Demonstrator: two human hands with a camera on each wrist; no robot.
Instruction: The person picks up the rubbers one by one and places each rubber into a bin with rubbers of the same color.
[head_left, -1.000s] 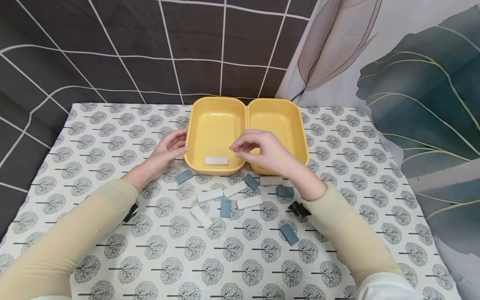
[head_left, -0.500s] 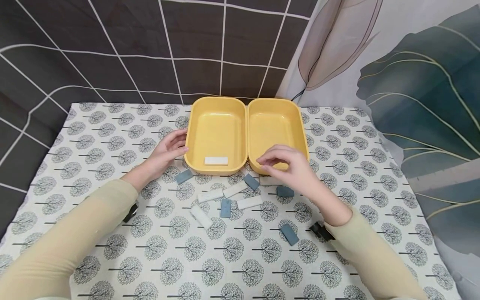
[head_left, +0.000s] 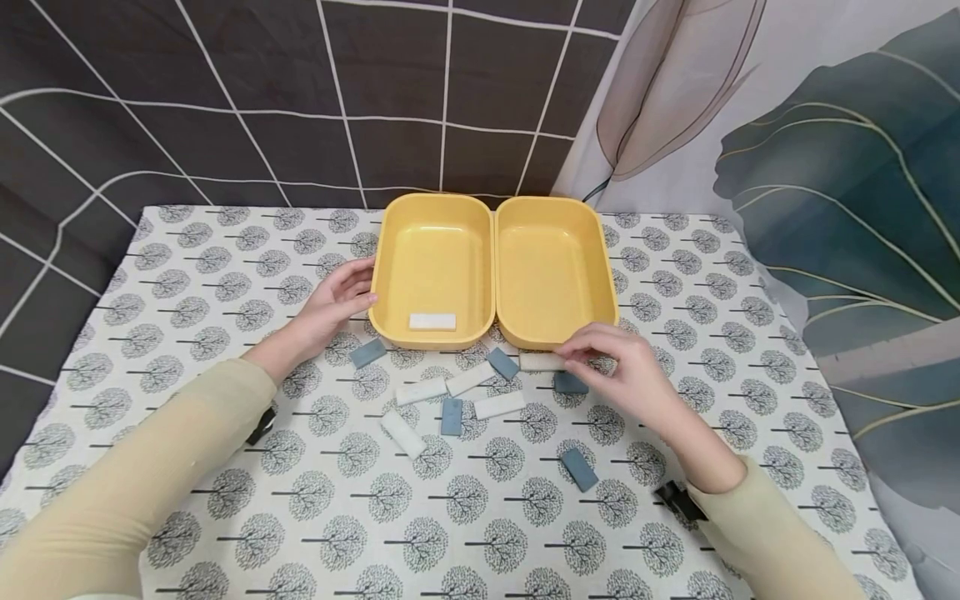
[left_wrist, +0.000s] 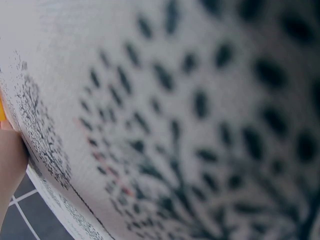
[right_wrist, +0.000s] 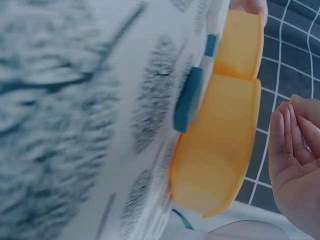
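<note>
Two yellow bins stand side by side: the left bin (head_left: 435, 267) has a white rectangular block (head_left: 432, 322) lying inside near its front wall, and the right bin (head_left: 551, 267) shows a bare floor. My left hand (head_left: 333, 300) touches the left bin's outer side, its thumb by the rim. Just in front of the right bin, my right hand (head_left: 626, 371) hovers with thumb and forefinger apart near the end of an off-white block (head_left: 542, 362). A dark blue block (head_left: 570, 382) lies partly below that hand. In the right wrist view nothing shows between the fingers (right_wrist: 282, 135).
Several more white blocks, one a white block (head_left: 500, 404), and blue-grey blocks, one a blue-grey block (head_left: 578, 469), lie scattered on the tree-print cloth (head_left: 337, 517). A dark gridded backdrop (head_left: 390, 92) rises behind the bins; a patterned curtain (head_left: 847, 250) hangs right.
My right hand has moved from above the left bin, across the right bin, down and right to the blocks in front. My left hand and the blocks have stayed put.
</note>
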